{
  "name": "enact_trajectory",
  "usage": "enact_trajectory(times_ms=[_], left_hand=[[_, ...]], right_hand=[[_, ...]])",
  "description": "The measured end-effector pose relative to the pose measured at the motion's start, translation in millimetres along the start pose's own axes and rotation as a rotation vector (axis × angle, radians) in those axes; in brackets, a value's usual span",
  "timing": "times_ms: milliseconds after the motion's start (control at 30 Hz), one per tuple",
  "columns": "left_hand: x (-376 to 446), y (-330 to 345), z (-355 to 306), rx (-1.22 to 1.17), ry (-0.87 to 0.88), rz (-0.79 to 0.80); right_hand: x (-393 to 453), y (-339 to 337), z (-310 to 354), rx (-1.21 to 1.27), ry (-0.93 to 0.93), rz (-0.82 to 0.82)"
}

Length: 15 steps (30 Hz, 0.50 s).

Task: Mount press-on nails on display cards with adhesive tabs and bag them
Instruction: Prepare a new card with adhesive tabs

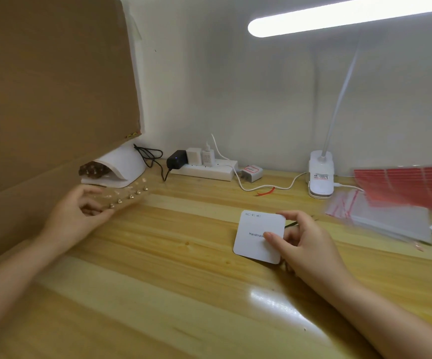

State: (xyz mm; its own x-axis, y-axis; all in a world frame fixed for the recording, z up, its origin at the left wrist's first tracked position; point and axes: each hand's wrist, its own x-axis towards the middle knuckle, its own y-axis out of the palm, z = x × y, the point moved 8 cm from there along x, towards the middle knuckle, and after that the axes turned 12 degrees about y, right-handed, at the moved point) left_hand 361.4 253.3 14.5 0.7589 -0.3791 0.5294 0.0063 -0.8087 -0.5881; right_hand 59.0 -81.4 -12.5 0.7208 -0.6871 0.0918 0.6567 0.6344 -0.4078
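On the glossy, striped wooden desk [184, 268], the right hand [303, 244] pinches a white square display card with rounded corners [257, 237], thumb on its face and forefinger at its top corner; the print reads "Handmade". At nine o'clock from the card, well apart, the left hand [80, 213] curls its fingers round a clear plastic strip carrying a row of small gold-tipped nails [127, 198]. At two o'clock from the card lies a stack of clear zip bags with red seal lines [380, 216], red sheets [411, 185] overlapping them. A white clip lamp [321, 174] stands at one o'clock, a white power strip [204, 171] at eleven.
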Motion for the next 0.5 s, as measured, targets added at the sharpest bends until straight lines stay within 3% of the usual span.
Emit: enact_trajectory(times_ms=[233, 500], left_hand=[[-11.4, 100.7, -105.1, -0.113, 0.269, 0.394], [-9.0, 148.8, -112.7, -0.09, 0.275, 0.504]], right_hand=[[-5.2, -13.8, 2.2, 0.03, -0.013, -0.116], [-7.4, -21.3, 3.4, 0.11, -0.013, -0.161]])
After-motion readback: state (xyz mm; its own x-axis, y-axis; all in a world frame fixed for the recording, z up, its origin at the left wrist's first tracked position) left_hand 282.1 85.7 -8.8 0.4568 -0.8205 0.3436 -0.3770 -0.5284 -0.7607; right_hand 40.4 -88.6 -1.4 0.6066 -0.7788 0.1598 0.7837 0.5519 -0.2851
